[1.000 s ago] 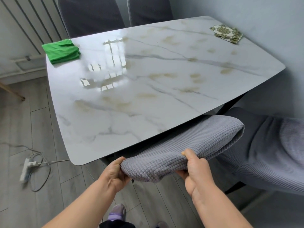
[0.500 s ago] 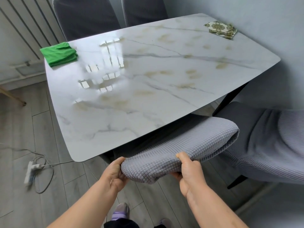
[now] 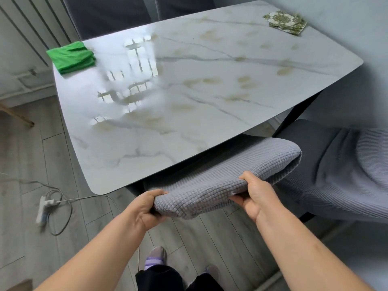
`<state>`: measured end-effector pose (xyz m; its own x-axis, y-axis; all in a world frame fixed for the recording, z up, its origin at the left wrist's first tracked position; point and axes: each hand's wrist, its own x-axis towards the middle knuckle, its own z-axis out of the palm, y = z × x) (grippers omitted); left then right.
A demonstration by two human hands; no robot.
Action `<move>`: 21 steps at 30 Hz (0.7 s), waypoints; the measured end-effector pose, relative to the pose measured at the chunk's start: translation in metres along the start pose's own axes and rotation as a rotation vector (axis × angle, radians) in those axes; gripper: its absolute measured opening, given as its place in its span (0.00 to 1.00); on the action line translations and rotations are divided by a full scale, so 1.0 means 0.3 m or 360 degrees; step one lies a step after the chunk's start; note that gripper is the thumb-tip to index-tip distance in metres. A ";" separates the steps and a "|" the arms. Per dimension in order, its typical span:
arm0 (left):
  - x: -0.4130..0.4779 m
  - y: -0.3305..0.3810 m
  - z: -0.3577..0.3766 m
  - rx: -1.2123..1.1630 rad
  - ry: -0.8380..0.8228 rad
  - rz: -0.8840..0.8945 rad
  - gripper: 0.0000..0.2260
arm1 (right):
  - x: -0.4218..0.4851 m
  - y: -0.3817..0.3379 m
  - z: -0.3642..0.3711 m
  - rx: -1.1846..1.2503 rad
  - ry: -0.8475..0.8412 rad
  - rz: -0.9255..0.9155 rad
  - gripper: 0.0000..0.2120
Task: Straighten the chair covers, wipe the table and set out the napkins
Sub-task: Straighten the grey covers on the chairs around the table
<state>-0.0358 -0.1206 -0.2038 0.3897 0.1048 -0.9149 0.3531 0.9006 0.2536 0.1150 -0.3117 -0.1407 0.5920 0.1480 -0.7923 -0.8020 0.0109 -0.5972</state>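
Observation:
A grey waffle-textured chair cover (image 3: 220,175) sits over the top of a chair back tucked under the near edge of the white marble table (image 3: 189,97). My left hand (image 3: 147,206) grips the cover's left end, fingers curled under the fabric. My right hand (image 3: 256,194) grips its right part, thumb on top. A folded green cloth (image 3: 71,57) lies at the table's far left corner. A stack of green-patterned napkins (image 3: 285,22) lies at the far right corner.
A second chair with a rumpled grey cover (image 3: 340,177) stands to the right, by the wall. Two dark chairs (image 3: 109,15) stand at the table's far side. A power strip with cable (image 3: 45,208) lies on the wooden floor at left. My feet (image 3: 156,257) are below.
Both hands keep their grip on the cover; the right hand has shifted slightly right along it, and the view has tilted a little, moving the table upward in frame.

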 end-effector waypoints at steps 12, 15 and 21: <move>-0.015 0.005 0.024 -0.0075 0.0047 0.0142 0.05 | 0.062 -0.031 -0.008 0.0023 -0.0165 -0.0037 0.05; -0.018 0.006 0.035 -0.0056 0.0067 0.0154 0.07 | 0.071 -0.029 -0.019 0.0058 -0.0192 -0.0052 0.08; -0.046 0.027 0.069 0.0049 0.0164 0.0189 0.07 | 0.077 -0.048 0.005 0.0070 -0.0200 -0.0070 0.02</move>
<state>-0.0207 -0.1233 -0.1828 0.3417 0.2538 -0.9049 0.3363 0.8661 0.3699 0.1400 -0.3070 -0.1502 0.6144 0.2690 -0.7417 -0.7797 0.0633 -0.6229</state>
